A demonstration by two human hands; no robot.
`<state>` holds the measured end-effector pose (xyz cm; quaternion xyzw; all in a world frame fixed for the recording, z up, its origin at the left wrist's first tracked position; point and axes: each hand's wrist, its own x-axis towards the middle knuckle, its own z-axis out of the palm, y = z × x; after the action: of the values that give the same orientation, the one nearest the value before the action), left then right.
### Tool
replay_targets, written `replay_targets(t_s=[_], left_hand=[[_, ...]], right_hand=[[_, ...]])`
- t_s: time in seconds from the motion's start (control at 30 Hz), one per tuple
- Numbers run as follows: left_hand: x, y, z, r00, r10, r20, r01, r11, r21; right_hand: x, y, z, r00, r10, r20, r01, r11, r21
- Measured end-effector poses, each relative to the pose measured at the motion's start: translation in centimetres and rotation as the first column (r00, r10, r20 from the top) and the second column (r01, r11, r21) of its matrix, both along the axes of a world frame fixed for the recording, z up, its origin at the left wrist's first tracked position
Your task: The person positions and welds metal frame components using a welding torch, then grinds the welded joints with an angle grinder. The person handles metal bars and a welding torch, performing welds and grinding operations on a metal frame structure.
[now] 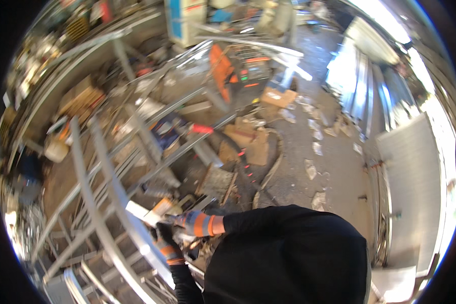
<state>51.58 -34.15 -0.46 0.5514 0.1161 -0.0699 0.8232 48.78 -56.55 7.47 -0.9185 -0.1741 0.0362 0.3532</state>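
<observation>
Both my hands are together at lower centre-left, in grey gloves with orange bands; motion smears the picture. My left hand (168, 244) comes up from the lower edge in a black sleeve, its fingers closed at the base of a small white box-like piece (144, 213). From the right, my right hand (195, 223) reaches across with fingers closed and nearly touching the left. What it grips is hidden. A tan block-like piece (162, 206) shows just beyond its fingertips. Right beside the hands runs a long curved grey metal bar (111, 185).
Metal frames (185, 144) with a red-ended part (201, 128) spread over the left half. Beyond lie flattened cardboard (245, 142), an orange panel (221, 71) and a black hose (248, 169). Scraps litter the floor (339, 172); a large pale panel (413, 177) stands at right.
</observation>
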Motion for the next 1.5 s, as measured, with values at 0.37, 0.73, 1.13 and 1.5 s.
replay_targets(t_s=[0.37,0.73,1.13,1.5], left_hand=[[32.4,-7.8,-20.7,0.991,0.074,-0.115,-0.082,0.995,-0.063],[30.3,-11.9,-23.6,0.837,-0.455,-0.305,0.011,-0.542,0.840],[32.2,-17.1,-13.2,0.967,0.123,-0.225,0.201,0.184,0.962],[29.7,-14.9,-8.1,0.949,-0.181,-0.258,0.268,0.035,0.963]], right_hand=[[-4.9,-16.7,-3.5,0.912,-0.382,-0.148,0.378,0.924,-0.056],[-7.3,-18.6,-2.9,1.000,-0.027,-0.002,0.024,0.945,-0.327],[-3.7,-17.2,-0.3,0.936,-0.294,-0.193,0.313,0.947,0.077],[-4.2,-19.1,-3.3,0.943,-0.135,-0.303,0.131,0.991,-0.033]])
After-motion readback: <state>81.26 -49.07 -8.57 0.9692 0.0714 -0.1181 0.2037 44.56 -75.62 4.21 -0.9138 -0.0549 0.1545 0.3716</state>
